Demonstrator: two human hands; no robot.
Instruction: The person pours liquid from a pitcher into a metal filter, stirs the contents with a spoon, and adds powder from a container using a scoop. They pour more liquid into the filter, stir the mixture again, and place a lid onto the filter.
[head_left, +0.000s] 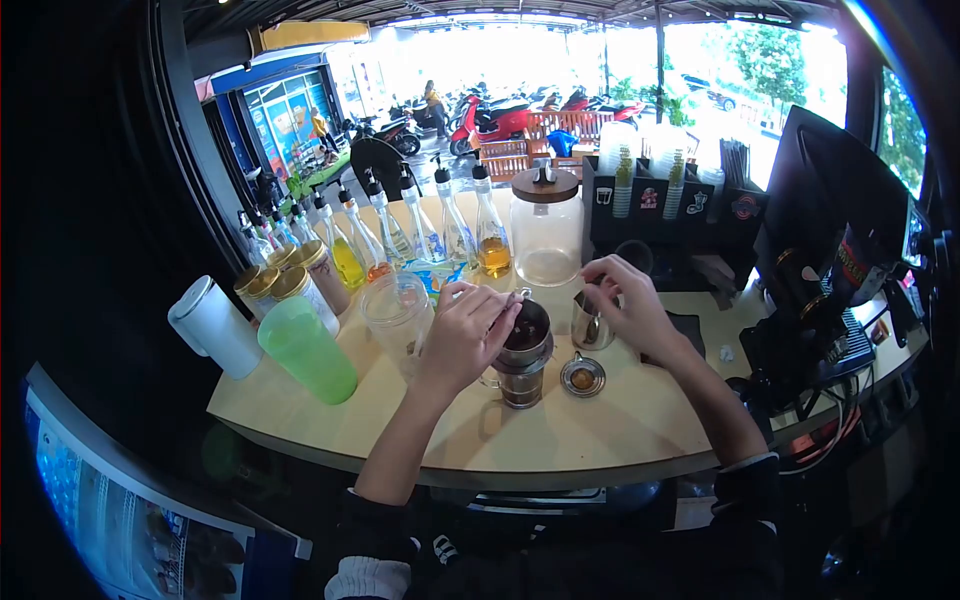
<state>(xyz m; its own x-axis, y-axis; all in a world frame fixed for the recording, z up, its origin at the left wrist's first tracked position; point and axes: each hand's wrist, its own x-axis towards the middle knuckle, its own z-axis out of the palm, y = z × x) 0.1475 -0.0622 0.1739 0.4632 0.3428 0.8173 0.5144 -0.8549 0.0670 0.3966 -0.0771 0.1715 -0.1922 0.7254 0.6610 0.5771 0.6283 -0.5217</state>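
A metal drip coffee filter (527, 326) with dark contents sits on top of a glass mug (521, 385) near the counter's front. My left hand (465, 332) is at its rim, thumb and fingers closed in a pinch beside a small metal ring (523, 293); I cannot tell what is between the fingertips. My right hand (632, 308) hovers over a small steel pitcher (590, 328), fingers bent and apart, fingertips right at its rim. Between pitcher and mug lies a round metal lid (582, 376) with a brownish centre.
To the left stand a clear plastic jar (395, 318), a green tumbler (308, 350), a white pitcher (215, 325) and gold-lidded jars (292, 283). Pump bottles (428, 225) and a wooden-lidded glass jar (547, 235) line the back. A cup holder (650, 195) and monitor (830, 190) are right.
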